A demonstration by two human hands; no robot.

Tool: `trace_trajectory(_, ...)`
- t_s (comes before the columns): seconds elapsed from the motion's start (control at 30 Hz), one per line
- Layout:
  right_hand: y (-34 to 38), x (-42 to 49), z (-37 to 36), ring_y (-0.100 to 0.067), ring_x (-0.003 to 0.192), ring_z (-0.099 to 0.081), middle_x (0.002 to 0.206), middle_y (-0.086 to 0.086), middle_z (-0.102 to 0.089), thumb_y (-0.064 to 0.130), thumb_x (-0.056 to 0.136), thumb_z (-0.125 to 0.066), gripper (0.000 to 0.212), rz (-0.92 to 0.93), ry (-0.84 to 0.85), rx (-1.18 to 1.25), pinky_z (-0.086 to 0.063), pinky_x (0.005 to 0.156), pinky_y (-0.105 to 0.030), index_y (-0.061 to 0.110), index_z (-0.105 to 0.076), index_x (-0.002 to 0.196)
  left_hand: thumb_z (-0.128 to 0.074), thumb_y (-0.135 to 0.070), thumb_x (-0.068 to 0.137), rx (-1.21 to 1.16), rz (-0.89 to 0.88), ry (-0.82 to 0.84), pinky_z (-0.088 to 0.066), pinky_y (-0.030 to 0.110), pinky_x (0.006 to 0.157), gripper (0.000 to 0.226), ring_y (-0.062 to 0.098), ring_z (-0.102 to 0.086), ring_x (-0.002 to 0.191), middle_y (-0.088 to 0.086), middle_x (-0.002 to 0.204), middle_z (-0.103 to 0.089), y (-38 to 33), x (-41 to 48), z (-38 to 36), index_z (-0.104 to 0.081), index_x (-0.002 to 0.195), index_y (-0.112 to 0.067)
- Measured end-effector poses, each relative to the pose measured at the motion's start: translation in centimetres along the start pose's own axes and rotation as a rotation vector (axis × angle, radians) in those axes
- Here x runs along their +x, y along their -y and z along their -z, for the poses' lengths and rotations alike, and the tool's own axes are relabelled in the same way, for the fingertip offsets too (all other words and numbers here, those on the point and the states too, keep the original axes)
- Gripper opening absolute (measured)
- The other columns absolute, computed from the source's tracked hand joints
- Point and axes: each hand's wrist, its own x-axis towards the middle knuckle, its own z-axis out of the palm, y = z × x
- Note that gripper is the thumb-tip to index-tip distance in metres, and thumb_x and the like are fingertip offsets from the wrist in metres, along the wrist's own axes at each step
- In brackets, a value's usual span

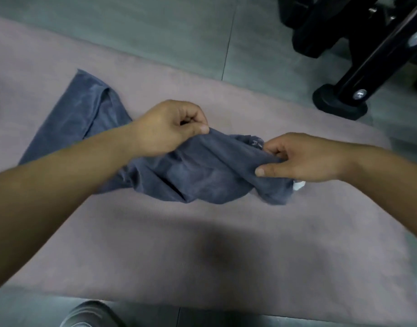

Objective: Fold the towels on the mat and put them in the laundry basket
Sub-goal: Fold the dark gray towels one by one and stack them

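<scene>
A crumpled blue-grey towel (pixel 198 171) lay on the pink mat (pixel 202 244). The left hand (pixel 165 128) pinched its upper edge; the right hand (pixel 301 159) gripped its bunched right end.

Forearm (pixel 61 175) hides some towel (pixel 202 175); black frame (pixel 377 57) (and perhaps a shoe (pixel 89 315)) cropped.

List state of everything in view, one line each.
blue towel: unfolded and bunched, near end lifted, far end flat on the mat
left hand: fingers pinch the towel's edge
right hand: fingers pinch the towel's other end
mat: spread flat on the floor
black frame: standing at the mat's far right edge
</scene>
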Motion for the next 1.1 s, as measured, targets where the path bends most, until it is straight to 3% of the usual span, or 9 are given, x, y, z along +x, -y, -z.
trace_trajectory(0.13, -1.5, -1.4, 0.1, -0.006, 0.059, -0.044, 0.061, 0.009, -0.049, 0.033, 0.093, -0.065, 0.030, -0.091, 0.023, 0.265, -0.037, 0.054, -0.019, 0.011, -0.053, 0.076, -0.065, -0.021, 0.096, 0.068, 0.039, 0.012, -0.044, 0.005, 0.066, 0.017, -0.006, -0.057, 0.067, -0.011, 0.080, -0.069, 1.0, 0.3, 0.5, -0.068, 0.081, -0.026)
trace_trajectory(0.3, -4.8, -3.8, 0.3, -0.008, 0.059, -0.045, 0.063, 0.006, -0.050, 0.046, 0.089, -0.067, 0.041, -0.142, 0.079, 0.225, -0.037, 0.056, -0.025, 0.010, -0.055, 0.075, -0.062, -0.026, 0.097, 0.210, 0.094, 0.027, -0.042, 0.007, 0.063, 0.017, 0.000, -0.055, 0.066, -0.007, 0.080, -0.069, 1.6, 0.8, -0.2, -0.067, 0.082, -0.026)
trace_trajectory(0.47, -9.0, -7.4, 1.7, -0.012, 0.069, -0.060, 0.072, -0.002, -0.062, 0.031, 0.086, -0.074, 0.028, -0.175, 0.197, 0.412, -0.048, 0.063, -0.023, 0.006, -0.062, 0.082, -0.058, -0.025, 0.096, 0.514, 0.025, 0.230, -0.047, 0.026, 0.080, 0.008, 0.011, -0.062, 0.089, -0.011, 0.092, -0.066, -1.9, 4.1, -3.7, -0.062, 0.090, -0.027)
trace_trajectory(0.5, -9.8, -7.9, 1.8, -0.013, 0.071, -0.063, 0.075, -0.003, -0.065, 0.028, 0.086, -0.073, 0.023, -0.185, 0.224, 0.466, -0.050, 0.064, -0.023, 0.006, -0.064, 0.083, -0.059, -0.023, 0.095, 0.506, -0.009, 0.249, -0.047, 0.027, 0.086, 0.004, 0.015, -0.062, 0.098, -0.007, 0.101, -0.065, -2.7, 4.9, -5.3, -0.060, 0.098, -0.025)
trace_trajectory(0.63, -12.7, -8.2, 2.4, -0.020, 0.081, -0.070, 0.088, -0.011, -0.073, 0.018, 0.089, -0.069, 0.015, -0.132, 0.151, 0.660, -0.055, 0.067, -0.026, 0.005, -0.068, 0.095, -0.063, -0.034, 0.084, 0.117, -0.113, 0.401, -0.041, 0.021, 0.106, 0.047, 0.008, -0.054, 0.125, -0.003, 0.132, -0.057, -7.4, 6.9, -14.1, -0.050, 0.128, -0.026)
trace_trajectory(0.7, -14.1, -7.8, 2.7, -0.020, 0.079, -0.069, 0.086, -0.012, -0.072, 0.013, 0.089, -0.069, 0.012, -0.099, 0.068, 0.718, -0.056, 0.066, -0.028, 0.004, -0.066, 0.095, -0.070, -0.035, 0.086, 0.104, -0.097, 0.478, -0.047, 0.023, 0.099, 0.043, 0.006, -0.060, 0.114, -0.004, 0.122, -0.064, -9.7, 8.2, -17.9, -0.057, 0.124, -0.021)
trace_trajectory(0.83, -19.3, -8.1, 2.8, -0.019, 0.082, -0.068, 0.086, -0.007, -0.073, 0.021, 0.079, -0.083, 0.022, -0.054, -0.050, 0.588, -0.054, 0.075, -0.034, 0.010, -0.068, 0.092, -0.073, -0.021, 0.091, 0.119, -0.018, 0.463, -0.049, 0.017, 0.068, 0.007, -0.001, -0.060, 0.071, -0.008, 0.079, -0.067, -11.4, 10.8, -20.7, -0.069, 0.089, -0.016)
trace_trajectory(1.0, -27.3, -10.3, 0.7, -0.011, 0.093, -0.072, 0.099, 0.004, -0.077, 0.036, 0.082, -0.075, 0.030, -0.120, 0.069, 0.499, -0.054, 0.080, -0.024, 0.015, -0.072, 0.103, -0.064, -0.025, 0.096, -0.116, 0.194, 0.338, -0.050, 0.020, 0.066, 0.019, 0.009, -0.058, 0.069, -0.001, 0.076, -0.065, -10.7, 13.0, -22.2, -0.066, 0.081, -0.015)
trace_trajectory(1.1, -31.6, -11.1, -0.9, -0.016, 0.084, -0.070, 0.093, -0.005, -0.074, 0.033, 0.081, -0.070, 0.030, -0.022, -0.083, 0.883, -0.056, 0.073, -0.024, 0.007, -0.070, 0.095, -0.064, -0.021, 0.096, -0.035, 0.212, 0.355, -0.048, 0.018, 0.070, 0.012, 0.007, -0.057, 0.073, -0.003, 0.081, -0.065, -10.4, 14.8, -23.8, -0.067, 0.086, -0.016)
